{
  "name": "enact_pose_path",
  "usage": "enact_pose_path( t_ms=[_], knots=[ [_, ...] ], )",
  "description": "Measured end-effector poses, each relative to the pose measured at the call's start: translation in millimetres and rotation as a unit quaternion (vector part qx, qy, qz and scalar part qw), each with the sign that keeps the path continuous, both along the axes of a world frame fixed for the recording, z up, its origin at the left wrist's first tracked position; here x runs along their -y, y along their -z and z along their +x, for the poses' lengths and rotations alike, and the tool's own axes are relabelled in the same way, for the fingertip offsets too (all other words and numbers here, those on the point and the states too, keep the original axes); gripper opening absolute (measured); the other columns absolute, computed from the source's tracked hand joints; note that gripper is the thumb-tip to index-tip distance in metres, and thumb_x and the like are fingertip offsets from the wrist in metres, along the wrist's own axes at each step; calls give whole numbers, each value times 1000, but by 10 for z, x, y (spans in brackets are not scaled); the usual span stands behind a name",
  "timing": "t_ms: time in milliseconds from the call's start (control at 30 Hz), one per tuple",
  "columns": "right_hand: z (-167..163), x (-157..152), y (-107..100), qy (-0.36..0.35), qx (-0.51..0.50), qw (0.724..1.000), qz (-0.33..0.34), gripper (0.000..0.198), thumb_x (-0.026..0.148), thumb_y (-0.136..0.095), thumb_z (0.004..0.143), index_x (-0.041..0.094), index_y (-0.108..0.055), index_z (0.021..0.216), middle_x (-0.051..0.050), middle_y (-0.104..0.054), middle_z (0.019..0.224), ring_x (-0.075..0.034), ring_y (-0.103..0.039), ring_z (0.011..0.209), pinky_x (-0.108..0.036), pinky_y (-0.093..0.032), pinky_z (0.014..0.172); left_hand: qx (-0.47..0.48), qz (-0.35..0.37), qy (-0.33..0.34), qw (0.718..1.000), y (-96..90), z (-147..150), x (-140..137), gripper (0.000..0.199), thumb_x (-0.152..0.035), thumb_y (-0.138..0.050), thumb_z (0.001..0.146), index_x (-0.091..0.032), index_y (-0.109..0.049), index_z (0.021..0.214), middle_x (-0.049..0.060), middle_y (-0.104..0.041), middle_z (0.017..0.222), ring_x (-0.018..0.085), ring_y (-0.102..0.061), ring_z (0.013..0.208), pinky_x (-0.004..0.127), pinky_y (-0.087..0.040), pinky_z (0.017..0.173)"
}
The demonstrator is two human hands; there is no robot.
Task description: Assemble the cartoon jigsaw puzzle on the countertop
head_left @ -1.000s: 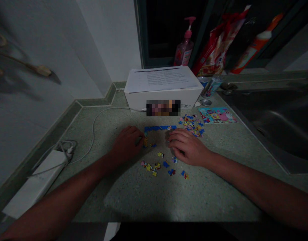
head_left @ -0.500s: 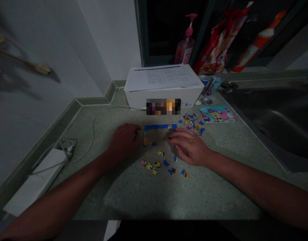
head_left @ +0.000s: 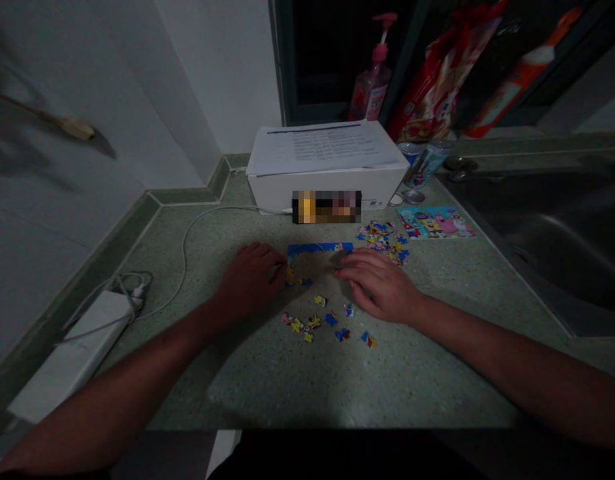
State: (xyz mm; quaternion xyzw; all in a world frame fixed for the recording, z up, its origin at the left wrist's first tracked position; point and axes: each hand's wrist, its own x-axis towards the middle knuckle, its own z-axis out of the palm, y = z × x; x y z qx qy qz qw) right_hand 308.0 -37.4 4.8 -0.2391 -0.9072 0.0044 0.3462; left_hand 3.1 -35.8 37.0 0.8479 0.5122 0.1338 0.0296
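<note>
A partly joined jigsaw puzzle lies flat on the counter, with a blue strip along its top and a short side running down the left. My left hand rests at that left side, fingers bent and thumb apart, with nothing visible in it. At the right end of the strip, my right hand lies with its fingers stretched out and thumb apart. A small dark spot shows by its fingertips, too dim to identify. Loose puzzle pieces are scattered below, and a pile of pieces sits beyond the right hand.
A picture card lies right of the pile, near the sink. Behind stands a white box topped with a printed sheet, a can beside it. A power strip and cable occupy the left.
My left hand has shifted slightly right, closer to the puzzle's left side. The right hand stays nearly where it was. The whole view has tilted down a little.
</note>
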Motion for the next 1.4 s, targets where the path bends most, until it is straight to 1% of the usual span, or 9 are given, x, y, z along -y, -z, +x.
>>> enact_pose_path(
  t_ms=[200,400,533,800,967,1033,1167,1267,1400],
  knots=[
    [3,-7,12,71,-51,996,-5,56,13,-56,91,25,-53,146,-11,-73,127,-32,-66,125,-58,-55,106,-52,-22,-31,998,81,-97,-124,23,-23,-52,96,-18,-75,98,12,-74,100,29,-65,97,47,-52,93],
    [18,-21,6,150,-113,982,-1,71,19,-58,91,29,-38,159,-14,-62,144,-40,-52,142,-68,-40,119,-62,-16,-45,997,66,-95,-110,24,-26,-52,96,-20,-76,97,13,-74,102,30,-66,99,48,-51,94],
    [24,-24,-9,152,-105,983,-18,73,18,-58,92,31,-35,160,-13,-61,146,-41,-48,145,-70,-40,119,-70,-14,-41,997,83,-98,-115,23,-25,-51,95,-22,-74,95,12,-73,99,30,-65,96,47,-51,90],
    [23,-52,15,115,-85,989,-39,60,16,-57,93,29,-47,151,-11,-70,136,-35,-54,142,-65,-45,115,-30,-16,-37,999,124,-99,-123,22,-27,-51,94,-22,-73,93,13,-73,99,30,-64,95,49,-50,91],
    [44,-19,-34,4,-62,996,-71,38,11,-52,95,25,-63,129,-6,-77,104,-25,-71,107,-46,-57,94,-27,-18,-35,999,119,-91,-118,22,-27,-51,93,-23,-72,93,12,-73,98,29,-64,94,49,-50,91],
    [63,36,-126,-43,-5,990,-135,25,14,-53,97,22,-66,117,-4,-76,95,-20,-72,89,-37,-56,80,-40,-14,-35,998,119,-90,-118,23,-27,-50,95,-23,-72,94,12,-73,98,29,-65,94,49,-51,90],
    [112,205,-414,-77,116,947,-289,10,16,-62,93,24,-66,93,3,-70,80,-12,-64,67,-28,-45,62,-57,-11,-35,998,120,-88,-119,22,-28,-50,96,-23,-72,95,12,-73,99,30,-65,94,49,-51,89],
    [138,344,-588,-22,195,936,-293,16,26,-80,84,26,-65,88,4,-70,81,-16,-65,68,-31,-42,59,-59,-15,-36,998,114,-81,-120,23,-27,-50,96,-22,-72,96,12,-73,100,30,-66,96,49,-51,91],
    [118,480,-644,32,247,933,-259,27,32,-88,77,25,-62,85,1,-71,83,-21,-68,71,-36,-44,58,-53,-21,-40,998,103,-70,-117,22,-25,-51,96,-20,-72,95,13,-72,99,30,-66,96,49,-50,92]
  ],
)
